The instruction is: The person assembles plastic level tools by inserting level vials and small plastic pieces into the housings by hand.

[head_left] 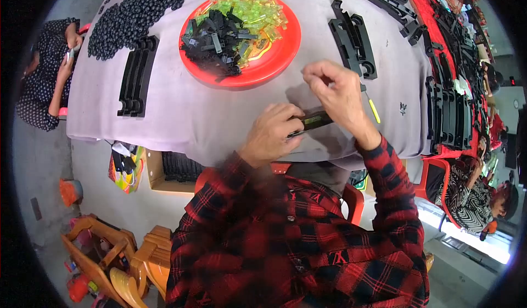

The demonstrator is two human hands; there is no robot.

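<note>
My left hand (274,131) is closed round a long black plastic part (317,120) with a yellow-green piece set in it, close to the table's near edge. Just above the part's right end, my right hand (337,91) is curled with its fingertips pinched. Whatever sits between those fingertips is too small or hidden to make out. Beyond my hands stands a red round tray (263,79) piled with small black pieces (217,42) and clear yellow-green pieces (247,9). A thin tool with a yellow handle (374,111) lies right of my right hand.
Black slotted housings lie at the left (137,77) and right (352,39) on the grey cloth (181,116). A heap of black round knobs (143,14) covers the far left. Small screws (403,108) lie at right. More housings (450,113) line a red-covered table.
</note>
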